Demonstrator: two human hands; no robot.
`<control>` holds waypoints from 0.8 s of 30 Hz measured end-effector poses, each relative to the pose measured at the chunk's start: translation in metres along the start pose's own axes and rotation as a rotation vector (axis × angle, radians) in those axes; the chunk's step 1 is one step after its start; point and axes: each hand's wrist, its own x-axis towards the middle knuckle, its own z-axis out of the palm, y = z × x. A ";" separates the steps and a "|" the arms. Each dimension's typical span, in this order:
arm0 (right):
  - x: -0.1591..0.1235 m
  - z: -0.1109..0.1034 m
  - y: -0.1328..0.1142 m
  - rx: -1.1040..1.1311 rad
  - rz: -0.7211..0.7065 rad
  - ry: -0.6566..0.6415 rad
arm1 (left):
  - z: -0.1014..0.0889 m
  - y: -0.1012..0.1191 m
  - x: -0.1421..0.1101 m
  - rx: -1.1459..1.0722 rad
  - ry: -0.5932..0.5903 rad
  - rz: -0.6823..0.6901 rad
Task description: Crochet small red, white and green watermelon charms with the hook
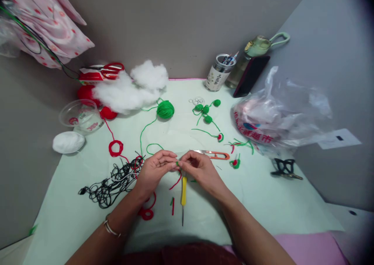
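Observation:
My left hand (pixel 156 169) and my right hand (pixel 197 165) meet over the middle of the table, thumbs and fingertips pinched on a tiny green piece of yarn work (pixel 177 163). Most of that piece is hidden by the fingers. A red yarn tail (pixel 175 182) hangs just below them. Under the hands lies a crochet hook with a yellow handle (pixel 184 191). Orange thread snips (pixel 219 155) rest behind my right hand. A green yarn ball (pixel 165 109) sits farther back, its strand running toward my left hand. Short red and green yarn bits (pixel 173 206) lie nearby.
Left: tangled black yarn (pixel 108 187), red yarn (pixel 116 148), a white yarn ball (pixel 68 142), a plastic tub (pixel 87 119), white stuffing (pixel 125 93). Right: small green crocheted pieces (pixel 205 109), a plastic bag (pixel 263 117), a claw clip (pixel 284 167), a pen can (pixel 217 76), a bottle (pixel 238 70).

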 end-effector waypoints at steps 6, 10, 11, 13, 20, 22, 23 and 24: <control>-0.002 0.004 0.002 -0.092 -0.029 0.061 | 0.001 -0.001 0.001 0.048 0.016 0.021; -0.003 0.004 0.000 -0.117 -0.084 0.013 | 0.001 0.000 0.003 0.106 0.044 0.076; -0.004 0.003 -0.001 -0.125 -0.108 -0.010 | 0.001 0.000 0.003 0.124 0.056 0.093; -0.004 0.001 -0.003 -0.155 -0.157 -0.036 | 0.000 0.000 0.004 0.165 0.084 0.129; -0.005 -0.002 -0.004 -0.213 -0.190 -0.039 | -0.008 0.001 0.005 0.361 0.211 0.263; -0.005 -0.001 -0.003 -0.216 -0.182 -0.046 | -0.012 0.000 0.005 0.408 0.231 0.288; -0.005 -0.001 -0.003 -0.216 -0.175 -0.048 | -0.014 -0.001 0.005 0.429 0.236 0.298; -0.005 -0.001 -0.002 -0.215 -0.167 -0.049 | -0.017 -0.001 0.006 0.449 0.238 0.305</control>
